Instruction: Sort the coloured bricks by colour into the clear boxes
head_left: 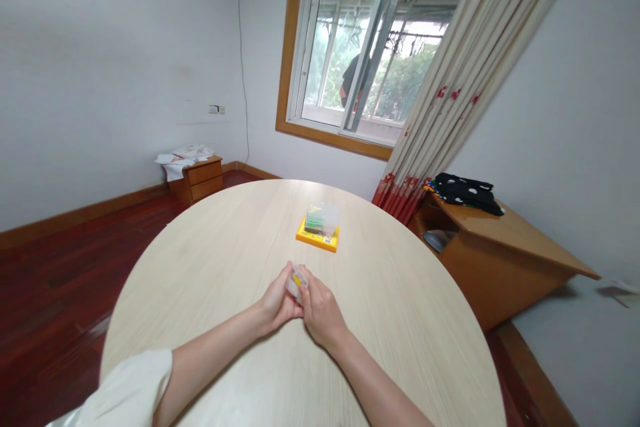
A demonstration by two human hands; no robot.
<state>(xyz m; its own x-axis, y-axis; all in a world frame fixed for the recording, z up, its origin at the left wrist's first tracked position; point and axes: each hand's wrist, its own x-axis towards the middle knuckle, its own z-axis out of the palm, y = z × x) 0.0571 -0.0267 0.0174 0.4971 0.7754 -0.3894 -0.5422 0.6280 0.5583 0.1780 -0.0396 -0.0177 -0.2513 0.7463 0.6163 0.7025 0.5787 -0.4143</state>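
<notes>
Between my two hands, over the middle of the round table, is a small clear plastic piece with a yellow patch [297, 278]; its exact kind is too small to make out. The fingers of my left hand [279, 299] wrap round its left side. My right hand [323, 307] closes on it from the right, fingers bent over its edge. Just beyond the hands lies a flat yellow box [317, 243]. On top of that box sits a clear plastic case [331, 219] with a stack of green-edged pieces [315, 221] in or beside it.
The pale round wooden table [210, 267] fills the foreground. To the right stands a wooden desk [505, 247] with dark spotted cloth [465, 193] on it, near a curtain [450, 80]. A small cabinet [205, 177] holds papers. Beyond the window, a person [350, 80] is partly visible.
</notes>
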